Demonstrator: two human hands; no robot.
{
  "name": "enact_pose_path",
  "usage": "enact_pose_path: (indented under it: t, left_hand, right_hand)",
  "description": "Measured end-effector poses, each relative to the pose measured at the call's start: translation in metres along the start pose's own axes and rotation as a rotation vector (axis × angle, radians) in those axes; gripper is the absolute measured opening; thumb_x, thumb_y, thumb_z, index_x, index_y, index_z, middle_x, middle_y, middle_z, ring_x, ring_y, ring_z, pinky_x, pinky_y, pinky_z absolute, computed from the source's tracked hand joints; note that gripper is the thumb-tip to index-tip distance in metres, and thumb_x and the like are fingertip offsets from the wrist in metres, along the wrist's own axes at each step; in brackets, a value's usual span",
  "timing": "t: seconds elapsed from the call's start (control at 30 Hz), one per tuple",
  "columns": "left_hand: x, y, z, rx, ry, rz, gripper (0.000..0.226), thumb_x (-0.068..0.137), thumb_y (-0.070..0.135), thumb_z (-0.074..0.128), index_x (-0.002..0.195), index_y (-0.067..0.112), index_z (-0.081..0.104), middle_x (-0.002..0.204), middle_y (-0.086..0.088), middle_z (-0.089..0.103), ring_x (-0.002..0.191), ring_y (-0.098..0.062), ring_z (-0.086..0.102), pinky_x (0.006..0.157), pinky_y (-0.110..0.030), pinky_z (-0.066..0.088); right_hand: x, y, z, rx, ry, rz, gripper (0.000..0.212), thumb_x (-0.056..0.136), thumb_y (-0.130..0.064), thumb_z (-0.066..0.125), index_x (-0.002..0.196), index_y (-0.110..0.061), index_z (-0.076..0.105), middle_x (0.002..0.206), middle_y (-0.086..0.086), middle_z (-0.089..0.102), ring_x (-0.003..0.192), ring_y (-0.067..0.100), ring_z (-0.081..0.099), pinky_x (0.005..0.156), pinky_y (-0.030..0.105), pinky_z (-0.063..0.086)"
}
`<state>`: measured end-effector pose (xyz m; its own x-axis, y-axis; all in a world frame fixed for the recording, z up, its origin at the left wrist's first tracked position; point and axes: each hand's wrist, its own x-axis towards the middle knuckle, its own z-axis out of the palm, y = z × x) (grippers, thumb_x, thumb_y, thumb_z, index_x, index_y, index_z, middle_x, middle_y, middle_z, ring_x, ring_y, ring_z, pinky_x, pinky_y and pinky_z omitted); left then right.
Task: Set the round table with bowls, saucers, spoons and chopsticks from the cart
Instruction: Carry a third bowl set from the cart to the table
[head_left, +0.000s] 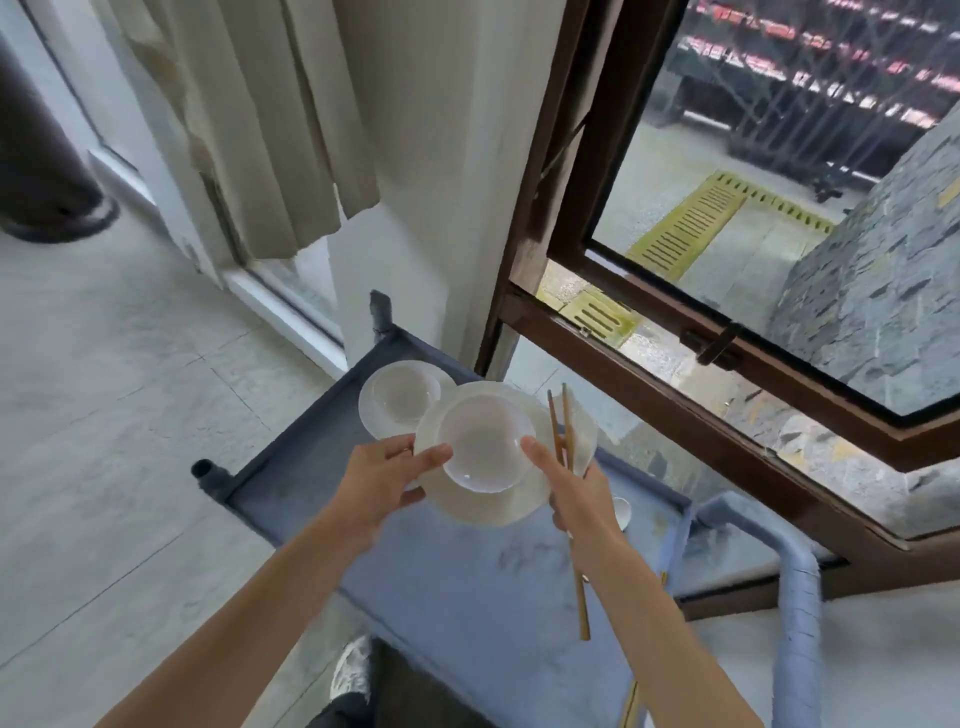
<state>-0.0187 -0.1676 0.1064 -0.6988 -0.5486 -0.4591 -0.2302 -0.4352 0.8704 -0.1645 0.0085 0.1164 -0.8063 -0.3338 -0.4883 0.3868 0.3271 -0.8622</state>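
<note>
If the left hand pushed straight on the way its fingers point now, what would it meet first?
The left hand points right and slightly forward, gripping the saucer rim. Straight on, its thumb would likely meet the bowl sitting on that saucer, though depth is unclear.

No writing, label, brand, number or sign can be read anywhere in the view; the white bowls and saucers are plain; the chopsticks carry no mark that shows; the blue cart bears only scuffs; the red and white shapes on the dark structure outside the window are too blurred to make out as letters.
</note>
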Motion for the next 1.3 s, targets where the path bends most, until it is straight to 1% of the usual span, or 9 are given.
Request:
enact_pose_path:
  t: [0.1,0.3,0.43,0.57,0.67,0.77,0.83,1.0,1.3]
  left_hand:
    - [-0.044,0.001,-0.016,-0.028,0.079,0.074,0.032,0.081,0.030,0.086,0.110,0.019,0.081,0.106,0.000,0.082,0.101,-0.016,0.078,0.079,-0.030,0.064]
    - [-0.128,0.011,-0.067,-0.059,0.220,0.200,0.053,0.068,0.041,0.087,0.117,0.022,0.079,0.111,0.001,0.081,0.105,-0.013,0.076,0.081,-0.029,0.063]
    - [-0.174,0.021,-0.118,-0.093,0.362,0.253,0.052,0.067,0.038,0.089,0.115,0.021,0.078,0.107,-0.004,0.081,0.100,-0.018,0.078,0.072,-0.027,0.064]
    - [-0.217,0.030,-0.184,-0.116,0.493,0.303,0.042,0.076,0.031,0.086,0.116,0.021,0.077,0.108,-0.004,0.081,0.102,-0.020,0.077,0.080,-0.032,0.061]
    - [-0.245,0.039,-0.241,-0.106,0.589,0.364,0.041,0.081,0.030,0.084,0.120,0.021,0.076,0.107,-0.004,0.082,0.101,-0.019,0.078,0.075,-0.027,0.061]
    - [-0.271,0.048,-0.300,-0.113,0.678,0.445,0.033,0.081,0.028,0.085,0.113,0.025,0.078,0.101,-0.004,0.082,0.095,-0.016,0.079,0.069,-0.023,0.062]
    - [-0.289,0.054,-0.338,-0.099,0.719,0.472,0.032,0.081,0.029,0.085,0.112,0.027,0.077,0.100,-0.001,0.082,0.094,-0.014,0.079,0.069,-0.022,0.062]
    - [-0.321,0.070,-0.431,-0.093,0.823,0.495,0.035,0.083,0.031,0.084,0.117,0.025,0.077,0.102,-0.002,0.082,0.097,-0.016,0.078,0.071,-0.022,0.062]
    - [-0.308,0.108,-0.599,-0.122,1.030,0.498,0.034,0.084,0.034,0.082,0.116,0.022,0.078,0.102,-0.001,0.082,0.099,-0.014,0.077,0.074,-0.023,0.063]
  right_hand:
    - [-0.022,-0.008,0.007,-0.029,-0.152,-0.064,0.035,0.061,-0.070,0.087,0.087,-0.054,0.072,0.068,-0.010,0.066,0.053,0.008,0.045,0.046,0.025,0.034]
    - [-0.067,-0.020,0.056,-0.030,-0.412,-0.182,0.033,0.066,-0.060,0.090,0.089,-0.044,0.073,0.058,-0.015,0.056,0.044,0.002,0.044,0.042,0.019,0.034]
    - [-0.097,-0.025,0.115,-0.029,-0.525,-0.210,0.052,0.062,-0.062,0.091,0.105,-0.042,0.069,0.056,-0.019,0.057,0.041,-0.001,0.047,0.041,0.016,0.036]
    - [-0.135,-0.034,0.195,-0.074,-0.669,-0.268,0.068,0.065,-0.060,0.091,0.117,-0.024,0.065,0.052,-0.020,0.058,0.037,-0.001,0.047,0.037,0.016,0.036]
    - [-0.165,-0.040,0.262,-0.086,-0.762,-0.298,0.051,0.071,-0.050,0.091,0.105,-0.022,0.066,0.049,-0.020,0.057,0.036,-0.003,0.050,0.037,0.012,0.037]
    - [-0.195,-0.047,0.329,-0.106,-0.859,-0.318,0.042,0.070,-0.052,0.091,0.092,-0.026,0.066,0.050,-0.016,0.046,0.037,0.002,0.034,0.036,0.018,0.028]
    - [-0.215,-0.049,0.373,-0.114,-0.921,-0.325,0.050,0.067,-0.052,0.092,0.098,-0.022,0.067,0.054,-0.009,0.042,0.042,0.007,0.027,0.038,0.023,0.024]
    - [-0.262,-0.054,0.482,-0.107,-1.025,-0.334,0.059,0.068,-0.050,0.093,0.111,-0.019,0.066,0.055,-0.011,0.052,0.042,0.005,0.033,0.039,0.021,0.029]
    - [-0.284,-0.077,0.694,-0.214,-1.215,-0.410,0.058,0.073,-0.054,0.088,0.107,-0.013,0.065,0.062,-0.006,0.052,0.051,0.007,0.037,0.047,0.024,0.032]
